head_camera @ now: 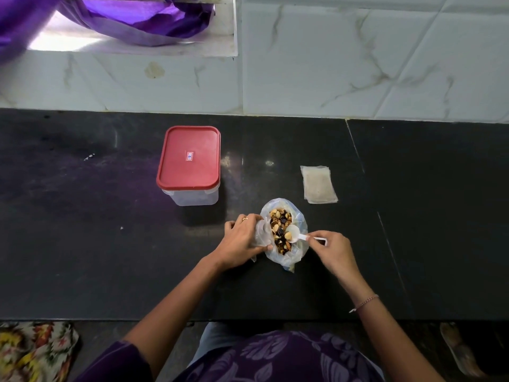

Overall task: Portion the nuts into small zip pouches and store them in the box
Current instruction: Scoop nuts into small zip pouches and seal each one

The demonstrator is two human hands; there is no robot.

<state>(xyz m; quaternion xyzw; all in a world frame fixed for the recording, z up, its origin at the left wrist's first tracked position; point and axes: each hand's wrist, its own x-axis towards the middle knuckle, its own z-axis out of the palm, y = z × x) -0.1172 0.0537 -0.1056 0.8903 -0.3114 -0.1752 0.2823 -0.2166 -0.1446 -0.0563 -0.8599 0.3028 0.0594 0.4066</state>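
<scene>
The right hand (329,250) pinches a white spoon (296,236) by its handle. The spoon runs leftward from those fingers, its bowl resting in the open bag of nuts (283,230). Against the bag's left side, the left hand (242,238) curls its fingers around a small pouch (261,232). Beyond stands the lidded box (190,166).

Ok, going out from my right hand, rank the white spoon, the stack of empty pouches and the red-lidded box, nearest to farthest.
1. White spoon: pinched in the right hand, bowl in the nut bag.
2. Stack of empty pouches: straight beyond the hand.
3. Red-lidded box: far back and across to the left.
</scene>
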